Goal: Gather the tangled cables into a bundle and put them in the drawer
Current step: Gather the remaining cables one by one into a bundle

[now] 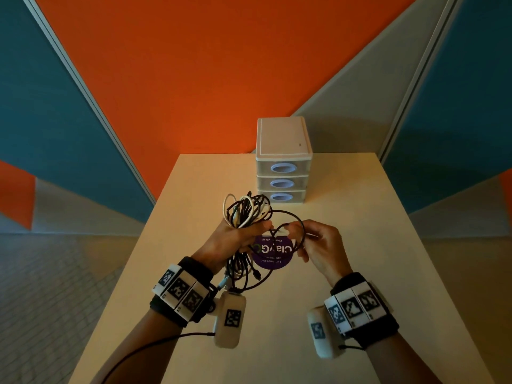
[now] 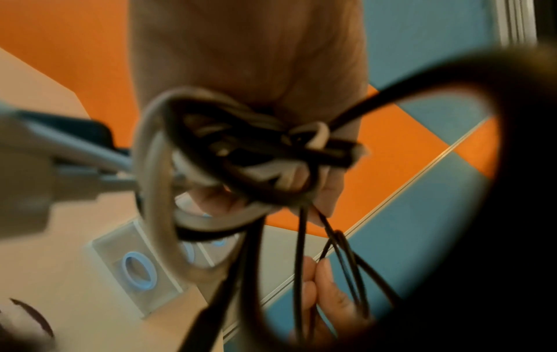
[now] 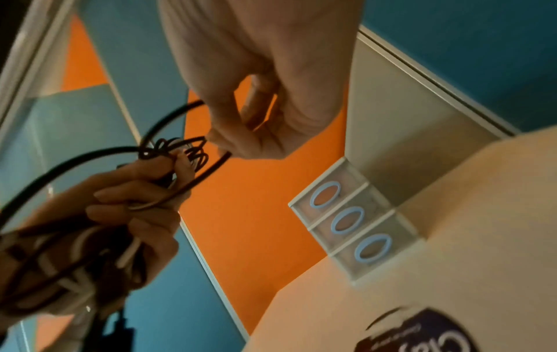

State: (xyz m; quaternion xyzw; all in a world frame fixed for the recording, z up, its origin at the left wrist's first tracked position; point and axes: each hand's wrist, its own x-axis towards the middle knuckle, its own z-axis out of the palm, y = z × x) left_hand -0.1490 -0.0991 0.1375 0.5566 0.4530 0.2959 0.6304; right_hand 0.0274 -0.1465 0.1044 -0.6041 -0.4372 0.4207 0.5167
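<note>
My left hand (image 1: 235,239) grips a tangle of black and white cables (image 1: 246,210) above the table, with loose ends and plugs hanging below the fist (image 1: 243,270). In the left wrist view the cable knot (image 2: 241,152) sits against the palm. My right hand (image 1: 318,245) pinches a black cable loop (image 1: 293,231) just right of the bundle; in the right wrist view its thumb and fingers (image 3: 229,143) close on that black cable (image 3: 208,169). A small white three-drawer unit (image 1: 282,162) stands at the table's far edge, all drawers closed.
A round purple sticker (image 1: 273,253) lies on the beige table (image 1: 360,245) under the hands. Orange, blue and grey wall panels surround the table. A thin black wire (image 1: 155,345) runs from my left wrist device.
</note>
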